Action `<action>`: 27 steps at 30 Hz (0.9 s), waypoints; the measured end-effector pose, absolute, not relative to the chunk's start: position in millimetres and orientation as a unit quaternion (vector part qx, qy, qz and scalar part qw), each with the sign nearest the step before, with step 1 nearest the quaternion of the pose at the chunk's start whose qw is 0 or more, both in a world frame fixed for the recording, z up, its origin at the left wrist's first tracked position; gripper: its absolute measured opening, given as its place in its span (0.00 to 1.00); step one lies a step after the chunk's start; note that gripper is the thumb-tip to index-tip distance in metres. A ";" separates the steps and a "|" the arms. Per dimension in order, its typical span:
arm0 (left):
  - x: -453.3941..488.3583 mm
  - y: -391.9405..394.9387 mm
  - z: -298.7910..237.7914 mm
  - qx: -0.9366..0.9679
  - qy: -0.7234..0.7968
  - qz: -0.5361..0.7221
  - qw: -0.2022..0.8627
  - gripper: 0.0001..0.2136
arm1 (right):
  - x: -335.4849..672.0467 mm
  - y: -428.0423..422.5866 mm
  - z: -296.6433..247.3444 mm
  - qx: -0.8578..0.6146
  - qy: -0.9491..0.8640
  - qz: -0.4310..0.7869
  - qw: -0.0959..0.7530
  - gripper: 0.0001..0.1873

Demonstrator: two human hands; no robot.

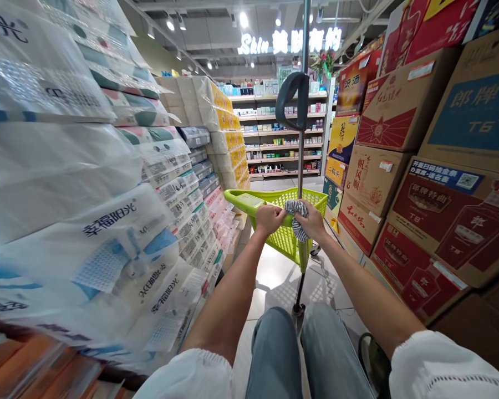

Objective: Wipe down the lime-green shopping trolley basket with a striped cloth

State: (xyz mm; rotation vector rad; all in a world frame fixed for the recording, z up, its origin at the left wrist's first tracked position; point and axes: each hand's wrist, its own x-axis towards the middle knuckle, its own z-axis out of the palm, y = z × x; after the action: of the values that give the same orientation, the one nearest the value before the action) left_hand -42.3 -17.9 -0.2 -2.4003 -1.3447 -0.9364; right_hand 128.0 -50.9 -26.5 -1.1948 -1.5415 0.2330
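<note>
A lime-green shopping cart [276,244] with a latticed basket stands just ahead of my knees. My left hand [270,220] is closed around its green handle [243,200], near the corner. Beside it, my right hand [311,221] is closed on a crumpled black-and-white striped cloth [298,219], pressed against the cart's corner. A grey upright pole [300,160] with a dark loop-shaped grip [293,102] rises right behind the cloth. Whether the cloth wraps the handle or the pole, I cannot tell.
Plastic-wrapped tissue packs [120,238] are piled high along the left. Liquor cartons [436,221] form a wall on the right. Shelves of small products [283,133] stand at the aisle's far end. A dark green object [374,363] sits by my right leg.
</note>
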 end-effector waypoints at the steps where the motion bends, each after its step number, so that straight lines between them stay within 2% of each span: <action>1: -47.3 -18.0 0.8 -0.824 -0.454 -0.321 0.112 0.23 | 123.0 -53.3 -26.4 -0.505 -0.654 0.095 0.556 0.24; 10: -87.2 -11.4 13.2 -0.864 -0.412 -0.284 0.056 0.21 | 104.5 -63.9 -16.3 -0.474 -0.701 0.090 0.525 0.25; 14: -94.3 -13.7 21.2 -0.857 -0.424 -0.291 0.027 0.16 | 113.8 -68.0 0.6 -0.423 -0.743 0.029 0.518 0.25; 18: -79.5 -19.9 44.9 -0.797 -0.432 -0.420 -0.042 0.16 | 125.2 -68.8 22.7 -0.400 -0.746 -0.041 0.531 0.25; 22: -50.3 -18.1 83.6 -0.720 -0.367 -0.556 -0.193 0.18 | 129.3 -66.0 45.6 -0.367 -0.747 -0.076 0.548 0.26; 25: -34.1 -14.1 112.6 -0.668 -0.300 -0.614 -0.295 0.18 | 128.1 -62.7 63.7 -0.369 -0.719 -0.091 0.582 0.26; 27: -28.9 -14.0 129.4 -0.648 -0.279 -0.631 -0.323 0.18 | 125.7 -60.7 75.8 -0.369 -0.698 -0.099 0.606 0.25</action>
State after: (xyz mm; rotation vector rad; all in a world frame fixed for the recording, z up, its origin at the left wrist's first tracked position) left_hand -28.9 -14.0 129.4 -2.5995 -1.1185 -2.5343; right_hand 125.7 -60.7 75.8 -0.8530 -1.6139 -0.2296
